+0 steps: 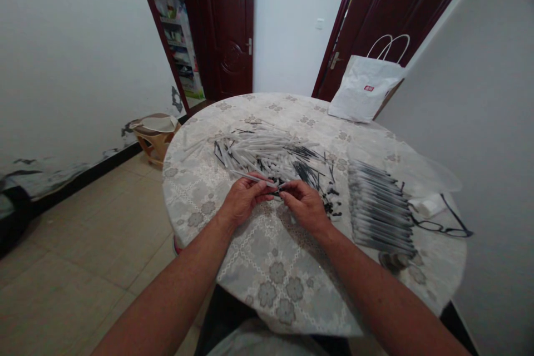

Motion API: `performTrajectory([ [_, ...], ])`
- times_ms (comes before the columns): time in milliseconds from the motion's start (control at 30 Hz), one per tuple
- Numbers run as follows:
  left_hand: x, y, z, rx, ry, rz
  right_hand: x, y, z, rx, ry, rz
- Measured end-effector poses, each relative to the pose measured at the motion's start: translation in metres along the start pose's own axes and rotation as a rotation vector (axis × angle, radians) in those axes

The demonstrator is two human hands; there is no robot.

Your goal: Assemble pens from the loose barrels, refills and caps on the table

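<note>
Near the table's middle, my left hand (244, 199) pinches a white pen barrel (267, 183) between thumb and fingers, with its end pointing right. My right hand (305, 207) meets that end, its thumb and fingertips closed on a small dark part too tiny to name. Just beyond both hands spreads a loose pile of white pen barrels (258, 147). Thin dark pen refills (306, 172) lie to the pile's right. Small black pieces (334, 200), perhaps caps or tips, are scattered beside my right hand. Further right, assembled-looking pens (379, 208) lie side by side in a row.
A patterned cloth (286, 289) covers the round table. Eyeglasses (442, 228) and a white roll (428, 204) rest right of the pen row, with a small dark round object (392, 260) nearer me. A white paper bag (367, 89) stands at the back right. A stool (154, 133) is beyond the left edge.
</note>
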State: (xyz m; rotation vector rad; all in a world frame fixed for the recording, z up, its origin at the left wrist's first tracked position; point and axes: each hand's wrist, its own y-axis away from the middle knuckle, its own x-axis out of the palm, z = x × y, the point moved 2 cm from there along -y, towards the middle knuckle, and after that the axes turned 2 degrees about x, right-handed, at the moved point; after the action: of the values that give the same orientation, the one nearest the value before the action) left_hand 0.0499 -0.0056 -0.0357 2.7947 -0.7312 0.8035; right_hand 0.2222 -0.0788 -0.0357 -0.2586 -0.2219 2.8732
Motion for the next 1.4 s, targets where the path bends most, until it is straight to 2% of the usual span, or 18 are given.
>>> performTrajectory([
  [267,0.0,0.0,0.004,0.01,-0.061,0.039,0.001,-0.001,-0.004,-0.01,0.039,0.014],
  [667,0.002,0.001,0.003,0.052,-0.176,0.042,0.0,0.002,-0.002,-0.11,0.163,-0.013],
  [900,-0.001,0.0,0.004,0.017,-0.229,0.039,-0.001,0.003,0.004,-0.165,0.254,-0.049],
  [1167,0.0,0.001,0.002,0.031,-0.271,0.051,-0.005,0.006,0.007,-0.128,0.305,0.036],
  [1267,-0.001,0.001,0.001,0.051,-0.288,0.021,-0.005,0.008,0.011,-0.177,0.327,0.003],
  [1400,-0.002,0.001,0.001,0.053,-0.291,0.054,-0.002,0.008,0.015,-0.249,0.429,0.02],
])
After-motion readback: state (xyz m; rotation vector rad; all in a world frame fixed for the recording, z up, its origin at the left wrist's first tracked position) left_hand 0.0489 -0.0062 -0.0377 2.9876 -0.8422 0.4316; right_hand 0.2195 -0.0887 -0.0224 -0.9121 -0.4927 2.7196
